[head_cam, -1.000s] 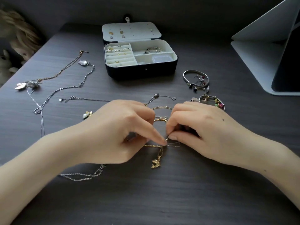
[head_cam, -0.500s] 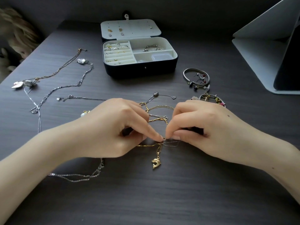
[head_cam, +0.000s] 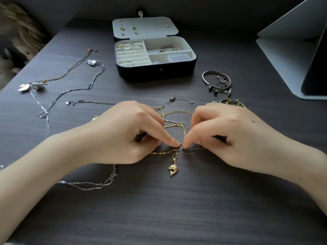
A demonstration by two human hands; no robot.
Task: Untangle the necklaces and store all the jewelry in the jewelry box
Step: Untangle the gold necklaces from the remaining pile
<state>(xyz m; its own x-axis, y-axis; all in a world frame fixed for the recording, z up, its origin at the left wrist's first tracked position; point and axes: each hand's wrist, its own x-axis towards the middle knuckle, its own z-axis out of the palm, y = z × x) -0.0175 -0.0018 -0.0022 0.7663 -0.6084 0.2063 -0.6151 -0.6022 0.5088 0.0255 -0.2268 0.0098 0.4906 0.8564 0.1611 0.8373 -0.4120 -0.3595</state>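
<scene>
- We count two hands at work. The left hand (head_cam: 123, 133) and the right hand (head_cam: 233, 137) both have curled fingers, and each pinches the knot (head_cam: 179, 149) between thumb and forefinger, the fingertips almost touching.
- In the knot we make out two chains: a gold chain (head_cam: 159, 152) of flat links and a hair-thin silver chain (head_cam: 192, 150). A gold dolphin-shaped pendant (head_cam: 173, 169) hangs from the knot and lies flat on the dark wood-grain worktop (head_cam: 177, 209).
- One jewelry box (head_cam: 155, 73) stands open behind the hands, black outside and cream-lined. It has three compartments: ring rolls with several rings on the left, silver bracelets at the upper right, and a small clear plastic case at the lower right. Its lid (head_cam: 150, 18) lies back with a few small studs pinned in it.
- Two bangles lie right of the box. A plain silver bangle (head_cam: 203, 78) has earrings with red and dark beads lying inside it. A second bangle (head_cam: 231, 101) with yellow charms is partly hidden by the right hand.
- At least three more chains are spread on the left: a rose-gold chain (head_cam: 70, 68), a chunky silver chain (head_cam: 70, 91) with a heart-shaped pendant (head_cam: 92, 62), and a short fine chain (head_cam: 92, 102). Another silver chain (head_cam: 88, 185) loops out from under the left wrist.
- Compared with a second ago, both hands pinch the same knot and the loose pieces lie as they did. The right hand now covers more of the charm bangle.
</scene>
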